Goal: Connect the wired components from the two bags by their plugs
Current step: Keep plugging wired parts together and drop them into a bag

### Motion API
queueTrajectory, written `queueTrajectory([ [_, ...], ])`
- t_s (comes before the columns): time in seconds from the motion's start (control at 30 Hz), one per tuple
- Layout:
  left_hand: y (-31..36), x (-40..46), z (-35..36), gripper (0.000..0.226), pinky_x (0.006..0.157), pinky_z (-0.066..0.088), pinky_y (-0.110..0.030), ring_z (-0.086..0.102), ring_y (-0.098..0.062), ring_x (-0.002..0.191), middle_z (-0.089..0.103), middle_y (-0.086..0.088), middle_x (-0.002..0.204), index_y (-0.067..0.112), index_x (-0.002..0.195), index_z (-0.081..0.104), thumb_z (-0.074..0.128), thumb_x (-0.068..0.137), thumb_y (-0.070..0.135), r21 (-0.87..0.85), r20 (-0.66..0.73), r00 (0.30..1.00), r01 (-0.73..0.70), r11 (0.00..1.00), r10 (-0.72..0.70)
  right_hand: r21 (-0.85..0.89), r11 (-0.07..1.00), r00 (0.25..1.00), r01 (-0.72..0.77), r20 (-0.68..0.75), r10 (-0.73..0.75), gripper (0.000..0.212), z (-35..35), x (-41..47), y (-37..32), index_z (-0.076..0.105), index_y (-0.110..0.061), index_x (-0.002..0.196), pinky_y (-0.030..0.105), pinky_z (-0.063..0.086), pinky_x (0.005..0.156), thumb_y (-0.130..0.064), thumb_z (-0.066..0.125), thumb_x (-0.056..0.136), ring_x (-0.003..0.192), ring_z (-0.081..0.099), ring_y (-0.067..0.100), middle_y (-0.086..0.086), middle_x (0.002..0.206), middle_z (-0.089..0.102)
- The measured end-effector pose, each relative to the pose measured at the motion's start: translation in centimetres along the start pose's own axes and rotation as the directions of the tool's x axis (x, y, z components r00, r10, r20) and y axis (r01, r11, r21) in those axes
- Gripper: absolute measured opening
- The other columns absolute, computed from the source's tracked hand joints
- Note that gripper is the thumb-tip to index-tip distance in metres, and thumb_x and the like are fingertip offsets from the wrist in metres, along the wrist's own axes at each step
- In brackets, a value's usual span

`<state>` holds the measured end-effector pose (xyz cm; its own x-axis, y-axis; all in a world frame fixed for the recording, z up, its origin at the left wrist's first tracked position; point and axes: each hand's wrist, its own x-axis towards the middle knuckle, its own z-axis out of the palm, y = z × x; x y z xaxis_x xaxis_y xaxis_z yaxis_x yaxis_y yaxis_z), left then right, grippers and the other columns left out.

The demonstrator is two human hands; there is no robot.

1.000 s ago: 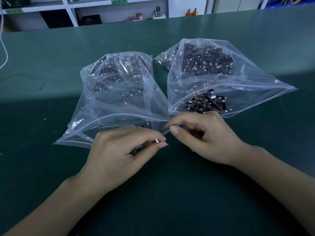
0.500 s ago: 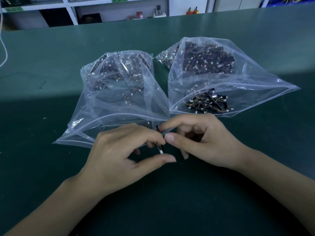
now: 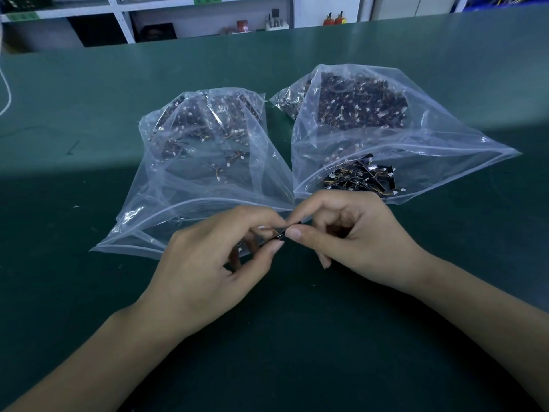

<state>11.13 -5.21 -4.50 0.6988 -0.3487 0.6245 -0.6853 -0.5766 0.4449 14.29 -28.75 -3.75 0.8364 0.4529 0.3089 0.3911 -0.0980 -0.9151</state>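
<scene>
Both hands [image 3: 208,272] [image 3: 365,236] pinch 1 dark component [image 3: 281,233] btwn 2 bags [image 3: 208,162].

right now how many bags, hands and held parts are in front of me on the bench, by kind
clear plastic bags: 2, left bag and right bag
hands: 2, left hand and right hand
small dark part pinched between both hands: 1
loose parts inside the bags: too many to count
total: 5

Green table [image 3: 89,292] carried two clear plastic bags side by side, mouths toward the near edge. Left bag [image 3: 184,185] lay flat, scattered small wired parts inside. Right bag [image 3: 430,144], touching the left bag's right edge, held a denser dark heap. White cable [image 3: 7,93] lay far left of left bag.
</scene>
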Motion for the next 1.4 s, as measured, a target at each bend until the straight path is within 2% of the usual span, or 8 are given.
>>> queueTrajectory([
  [0.13, -0.2, 0.2, 0.0, 0.024, 0.067, 0.057, -0.024, 0.072, -0.005, 0.091, 0.069, 0.024, 0.108, 0.037, 0.122, 0.066, 0.073, 0.1, 0.032, 0.004, -0.044, 0.999, 0.018, 1.0, -0.018, -0.027, 1.0, 1.0, -0.009, -0.004, 0.009, 0.007, -0.1, -0.1, 0.3, 0.077, -0.017, 0.101, 0.028, 0.041, 0.055, -0.019, 0.079, 0.094, 0.046, 0.054, 0.018, 0.002, 0.051, 0.061],
  [0.23, -0.3, 0.3, 0.0, 0.024, 0.067, 0.055, -0.022, 0.07, -0.005, 0.091, 0.067, 0.02, 0.105, 0.034, 0.122, 0.068, 0.074, 0.1, 0.028, 0.014, -0.05, 0.999, 0.0, 1.0, 0.0, -0.039, 0.999, 1.0, -0.005, 0.001, 0.005, 0.007, -0.1, -0.1, 0.3, 0.076, -0.018, 0.1, 0.028, 0.04, 0.054, -0.018, 0.08, 0.094, 0.045, 0.052, 0.028, 0.003, 0.052, 0.062],
  [0.37, -0.2, 0.4, 0.0, 0.03, 0.067, 0.055, -0.023, 0.07, -0.007, 0.091, 0.066, 0.019, 0.104, 0.037, 0.125, 0.066, 0.075, 0.099, 0.026, -0.004, -0.062, 0.998, -0.014, 1.0, 0.014, -0.053, 0.999, 1.0, -0.002, -0.018, 0.001, 0.011, 0.0, 0.0, 0.4, 0.075, -0.016, 0.103, 0.025, 0.039, 0.053, -0.021, 0.079, 0.094, 0.043, 0.049, 0.024, 0.003, 0.051, 0.061],
  [0.6, 0.7, 0.6, -0.3, 0.043, 0.066, 0.057, -0.026, 0.074, -0.008, 0.087, 0.07, 0.02, 0.1, 0.047, 0.129, 0.058, 0.076, 0.094, 0.029, -0.122, -0.069, 0.996, 0.049, 0.991, -0.058, -0.072, 0.997, 1.0, 0.015, -0.023, -0.017, 0.013, -0.1, 0.0, 0.3, 0.073, -0.013, 0.098, 0.031, 0.038, 0.051, -0.025, 0.077, 0.094, 0.043, 0.047, 0.032, 0.002, 0.05, 0.06],
  [0.8, 0.9, 0.5, -0.2, 0.047, 0.065, 0.057, -0.026, 0.072, -0.009, 0.082, 0.07, 0.017, 0.1, 0.036, 0.131, 0.054, 0.078, 0.093, 0.023, -0.109, -0.076, 0.996, 0.041, 0.993, -0.049, -0.082, 0.996, 0.999, 0.02, -0.026, -0.022, 0.011, -0.1, 0.0, 0.3, 0.073, -0.013, 0.099, 0.025, 0.038, 0.053, -0.023, 0.077, 0.095, 0.043, 0.047, 0.026, 0.003, 0.05, 0.06],
  [1.0, 0.8, 0.5, -0.2, 0.039, 0.066, 0.056, -0.023, 0.071, -0.01, 0.079, 0.071, 0.017, 0.098, 0.034, 0.125, 0.06, 0.079, 0.094, 0.023, -0.127, -0.079, 0.995, 0.052, 0.99, -0.062, -0.1, 0.994, 0.999, 0.041, -0.01, -0.043, 0.013, -0.2, 0.0, 0.2, 0.073, -0.012, 0.099, 0.023, 0.037, 0.053, -0.024, 0.076, 0.094, 0.042, 0.047, 0.018, 0.003, 0.05, 0.06],
  [1.2, 0.4, 0.6, -0.2, 0.031, 0.064, 0.056, -0.029, 0.071, -0.013, 0.077, 0.073, 0.016, 0.096, 0.036, 0.119, 0.064, 0.079, 0.094, 0.026, -0.143, -0.074, 0.993, 0.076, 0.987, -0.087, -0.099, 0.995, 1.0, 0.029, -0.008, -0.03, 0.012, -0.2, 0.1, 0.5, 0.073, -0.015, 0.1, 0.033, 0.039, 0.051, -0.026, 0.076, 0.095, 0.043, 0.048, 0.029, 0.003, 0.051, 0.06],
  [1.4, 0.4, 0.4, 0.0, 0.031, 0.065, 0.056, -0.027, 0.07, -0.013, 0.076, 0.071, 0.013, 0.096, 0.033, 0.119, 0.068, 0.082, 0.093, 0.022, -0.108, -0.055, 0.997, 0.054, 0.993, -0.06, -0.109, 0.994, 1.0, 0.031, 0.006, -0.031, 0.011, -0.3, 0.0, 0.9, 0.073, -0.016, 0.1, 0.029, 0.039, 0.052, -0.025, 0.077, 0.096, 0.044, 0.05, 0.03, 0.0, 0.051, 0.06],
])
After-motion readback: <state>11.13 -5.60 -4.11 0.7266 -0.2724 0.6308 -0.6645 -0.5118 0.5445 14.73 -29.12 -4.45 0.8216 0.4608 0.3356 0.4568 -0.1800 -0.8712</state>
